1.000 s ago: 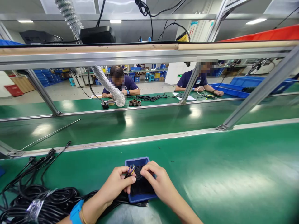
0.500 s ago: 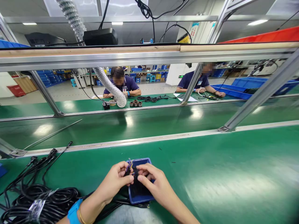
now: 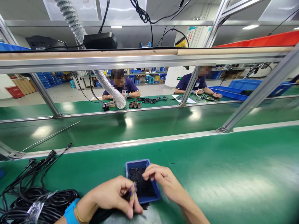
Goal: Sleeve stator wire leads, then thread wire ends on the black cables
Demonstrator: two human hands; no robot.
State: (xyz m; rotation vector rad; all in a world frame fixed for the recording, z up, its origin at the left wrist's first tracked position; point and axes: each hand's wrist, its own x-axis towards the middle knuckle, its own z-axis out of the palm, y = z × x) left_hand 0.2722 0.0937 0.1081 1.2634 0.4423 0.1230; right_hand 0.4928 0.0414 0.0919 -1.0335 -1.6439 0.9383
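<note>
A small blue bin full of short black pieces stands on the green bench. Just left of its lower part, my left hand is closed on the end of a black cable, whose thin purple and yellow wires stick out between the fingers; they are blurred. Over the bin's right edge hovers my right hand, fingers bent; whether a small piece sits between its fingertips is hidden. A grey metallic sheet lies below the bin.
Coiled black cables lie at the left, their connectors pointing away. A metal rail crosses behind the bin. Slanted frame posts rise beyond it. Two people sit across the line, near a silver duct.
My left hand has moved down and towards me with the wires, off the bin. My right hand has shifted right, apart from the left, and the black pieces now show.
</note>
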